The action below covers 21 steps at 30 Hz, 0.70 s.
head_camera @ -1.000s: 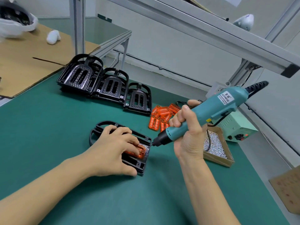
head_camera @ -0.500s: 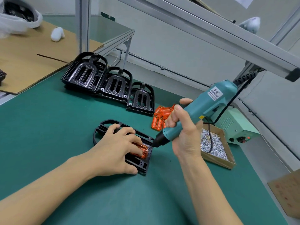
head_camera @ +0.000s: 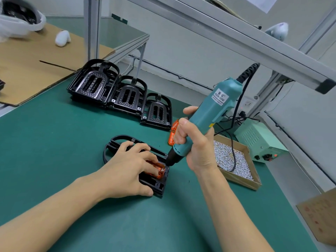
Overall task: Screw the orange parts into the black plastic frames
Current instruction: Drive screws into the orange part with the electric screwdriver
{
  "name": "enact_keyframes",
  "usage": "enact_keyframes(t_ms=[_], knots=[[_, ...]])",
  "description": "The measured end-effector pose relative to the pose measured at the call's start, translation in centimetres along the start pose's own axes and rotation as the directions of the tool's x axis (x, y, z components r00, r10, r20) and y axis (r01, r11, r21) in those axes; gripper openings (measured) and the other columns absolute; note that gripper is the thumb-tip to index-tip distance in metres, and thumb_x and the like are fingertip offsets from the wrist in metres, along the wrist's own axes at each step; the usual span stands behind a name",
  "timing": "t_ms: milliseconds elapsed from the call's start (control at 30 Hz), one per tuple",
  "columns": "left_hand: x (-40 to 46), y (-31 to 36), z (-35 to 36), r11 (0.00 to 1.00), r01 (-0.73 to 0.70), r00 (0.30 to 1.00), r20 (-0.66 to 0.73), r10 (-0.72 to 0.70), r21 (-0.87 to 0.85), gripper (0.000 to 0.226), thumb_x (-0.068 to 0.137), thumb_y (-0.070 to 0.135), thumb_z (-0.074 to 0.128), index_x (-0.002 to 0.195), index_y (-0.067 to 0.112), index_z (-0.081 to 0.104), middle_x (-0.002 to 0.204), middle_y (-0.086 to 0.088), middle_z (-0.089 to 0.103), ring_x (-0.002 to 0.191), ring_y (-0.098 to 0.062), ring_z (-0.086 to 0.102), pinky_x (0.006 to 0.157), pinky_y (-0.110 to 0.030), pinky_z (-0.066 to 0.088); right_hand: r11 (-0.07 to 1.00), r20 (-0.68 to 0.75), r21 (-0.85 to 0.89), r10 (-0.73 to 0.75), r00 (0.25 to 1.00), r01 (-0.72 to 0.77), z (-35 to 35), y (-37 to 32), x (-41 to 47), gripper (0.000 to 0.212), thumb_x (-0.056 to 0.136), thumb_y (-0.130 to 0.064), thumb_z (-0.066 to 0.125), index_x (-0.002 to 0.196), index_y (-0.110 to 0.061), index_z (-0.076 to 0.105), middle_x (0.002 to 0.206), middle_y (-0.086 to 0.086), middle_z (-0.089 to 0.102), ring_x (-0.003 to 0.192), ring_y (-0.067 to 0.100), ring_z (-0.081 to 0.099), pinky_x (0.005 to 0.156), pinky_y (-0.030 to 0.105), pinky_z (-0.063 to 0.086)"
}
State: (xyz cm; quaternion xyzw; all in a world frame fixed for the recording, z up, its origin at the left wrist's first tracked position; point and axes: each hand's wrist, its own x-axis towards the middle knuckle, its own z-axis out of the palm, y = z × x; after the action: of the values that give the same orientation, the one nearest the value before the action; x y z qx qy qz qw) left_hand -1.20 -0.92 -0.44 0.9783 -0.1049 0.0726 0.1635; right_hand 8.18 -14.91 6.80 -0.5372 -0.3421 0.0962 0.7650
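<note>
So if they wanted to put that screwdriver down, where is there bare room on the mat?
Bare green mat lies left of the left hand, before the stacked frames, and near the edge between both forearms. It is crowded right of the right hand: screw box, power box, cable.

Green worktop (head_camera: 45, 142). Far left: flat cardboard sheet (head_camera: 27, 70) lying on it, a small white object (head_camera: 62, 38) resting on the sheet. Right: pale green power box (head_camera: 258, 140), a red light lit on its front. Near right corner: cardboard piece (head_camera: 320, 213). Overhead, aluminium rail (head_camera: 218, 37) running diagonally; upright aluminium post (head_camera: 92, 28) far left.
</note>
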Motion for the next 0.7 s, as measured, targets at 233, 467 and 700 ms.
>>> enact_keyframes(t_ms=[233, 467, 700], knots=[[-0.06, 0.07, 0.03, 1.000, 0.002, 1.000, -0.007, -0.002, -0.008, 0.050, 0.070, 0.065, 0.060, 0.118, 0.051, 0.059, 0.136, 0.031, 0.038, 0.136, -0.001, 0.011, 0.106, -0.027, 0.001, 0.999, 0.130, -0.033, 0.036, 0.991, -0.032, 0.65, 0.54, 0.90, 0.019, 0.081, -0.001, 0.058, 0.093, -0.015, 0.059, 0.051, -0.003, 0.043, 0.041, 0.014, 0.036, 0.048, 0.023, 0.038], [-0.01, -0.02, 0.05, 0.999, 0.008, 1.000, 0.000, -0.008, -0.037, 0.049, 0.070, 0.065, 0.061, 0.117, 0.051, 0.059, 0.136, 0.030, 0.038, 0.137, -0.001, 0.010, 0.107, -0.028, 0.000, 0.999, 0.017, 0.019, 0.027, 0.999, -0.027, -0.19, 0.51, 0.35, 0.021, 0.082, -0.002, 0.059, 0.096, -0.017, 0.053, 0.051, -0.004, 0.044, 0.044, 0.014, 0.037, 0.050, 0.025, 0.039], [-0.03, -0.16, 0.19, 0.999, 0.002, 1.000, -0.014, -0.003, -0.038, 0.048, 0.067, 0.067, 0.060, 0.113, 0.052, 0.060, 0.133, 0.032, 0.039, 0.135, 0.001, 0.012, 0.103, -0.024, -0.001, 1.000, 0.029, 0.002, 0.008, 1.000, -0.008, -0.32, 0.36, -0.07, 0.022, 0.079, -0.009, 0.065, 0.093, -0.019, 0.050, 0.052, -0.004, 0.047, 0.046, 0.014, 0.039, 0.052, 0.025, 0.041]])
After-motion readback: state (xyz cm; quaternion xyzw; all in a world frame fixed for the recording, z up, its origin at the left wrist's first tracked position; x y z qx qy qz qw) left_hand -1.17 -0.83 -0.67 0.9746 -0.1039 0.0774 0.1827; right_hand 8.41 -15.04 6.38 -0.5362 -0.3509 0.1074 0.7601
